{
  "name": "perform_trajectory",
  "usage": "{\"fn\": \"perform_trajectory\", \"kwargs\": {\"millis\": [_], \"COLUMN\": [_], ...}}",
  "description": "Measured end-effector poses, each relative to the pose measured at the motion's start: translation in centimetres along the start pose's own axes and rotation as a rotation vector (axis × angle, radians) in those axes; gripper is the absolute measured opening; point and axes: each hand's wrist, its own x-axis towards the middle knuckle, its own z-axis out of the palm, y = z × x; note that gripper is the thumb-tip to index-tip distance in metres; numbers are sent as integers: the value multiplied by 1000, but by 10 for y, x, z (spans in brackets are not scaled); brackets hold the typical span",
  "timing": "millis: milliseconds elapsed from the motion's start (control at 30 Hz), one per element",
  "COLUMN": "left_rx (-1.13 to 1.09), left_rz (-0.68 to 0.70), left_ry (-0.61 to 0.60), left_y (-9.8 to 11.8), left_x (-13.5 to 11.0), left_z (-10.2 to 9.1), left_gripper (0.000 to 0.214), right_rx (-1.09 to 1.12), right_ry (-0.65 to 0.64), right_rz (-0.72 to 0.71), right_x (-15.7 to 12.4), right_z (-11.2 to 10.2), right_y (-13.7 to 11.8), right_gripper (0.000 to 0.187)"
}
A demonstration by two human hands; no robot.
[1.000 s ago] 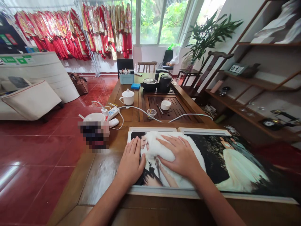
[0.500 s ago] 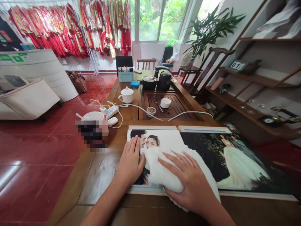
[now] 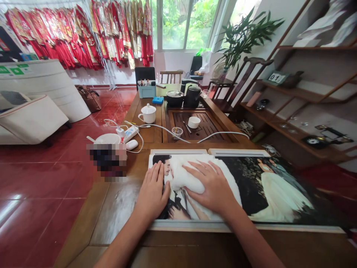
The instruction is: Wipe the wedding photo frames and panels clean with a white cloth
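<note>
You're steadying the framed wedding photo [image 3: 175, 208] w/ L hand [image 3: 153, 188], R hand [image 3: 210, 186] pressing white cloth [image 3: 181, 173] on it, fingers spread flat, no grip.

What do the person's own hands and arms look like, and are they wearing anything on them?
The left hand and right hand are bare, with no gloves, and no ring or bracelet shows. The nails look short and unpainted. The left forearm and right forearm are bare too, with no sleeve in view before the picture's bottom edge.
</note>
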Motion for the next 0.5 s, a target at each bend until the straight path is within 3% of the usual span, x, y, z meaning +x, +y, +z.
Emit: {"fn": "perform_trajectory", "kwargs": {"millis": [267, 367, 500], "left_rx": [13, 13, 10], "left_rz": [-2, -2, 0], "left_ry": [-4, -6, -18], "left_y": [1, 1, 0], "left_x": [0, 0, 0], "left_z": [-2, -2, -1], "left_gripper": [57, 57, 58], "right_rx": [-21, -13, 7], "right_ry": [-57, -80, -73], "right_rz": [-78, -81, -47], "right_x": [-52, -50, -26], "right_z": [-13, -14, -10], "right_y": [-22, -19, -5], "right_gripper": [72, 71, 66]}}
